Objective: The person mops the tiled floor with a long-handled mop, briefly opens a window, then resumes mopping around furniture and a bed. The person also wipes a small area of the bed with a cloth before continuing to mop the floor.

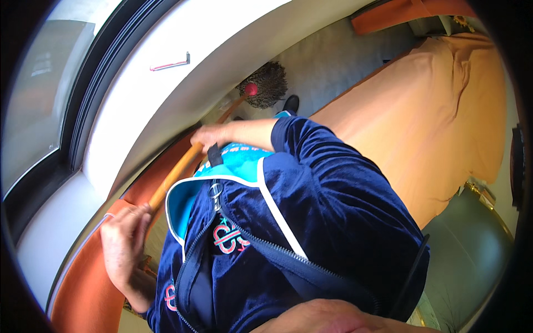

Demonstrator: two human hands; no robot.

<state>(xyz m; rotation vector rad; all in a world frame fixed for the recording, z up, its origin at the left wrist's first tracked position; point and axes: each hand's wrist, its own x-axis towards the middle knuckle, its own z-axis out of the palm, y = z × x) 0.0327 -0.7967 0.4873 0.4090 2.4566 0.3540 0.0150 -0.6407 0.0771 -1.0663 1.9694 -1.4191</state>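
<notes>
A mop's wooden handle [175, 175] slants across the left side of my body. My left hand [125, 241] is closed around its near end. Farther along, my right hand [210, 136] grips the same handle, slightly blurred. The dark, stringy mop head [268, 85] with its red hub [251, 89] rests on the grey floor [329, 62] near a dark shoe [291, 103]. A turquoise apron with white trim [245, 162] and a navy velvet jacket [333, 200] cover my front, hiding part of the floor.
A white windowsill [137, 87] curves along the left beside a dark window frame [79, 108]; a small L-shaped object [170, 65] lies on it. Orange upholstery or cloth [87, 283] runs below. At right are a surface draped in tan-orange cloth [408, 125] and a green gold-edged panel [462, 245].
</notes>
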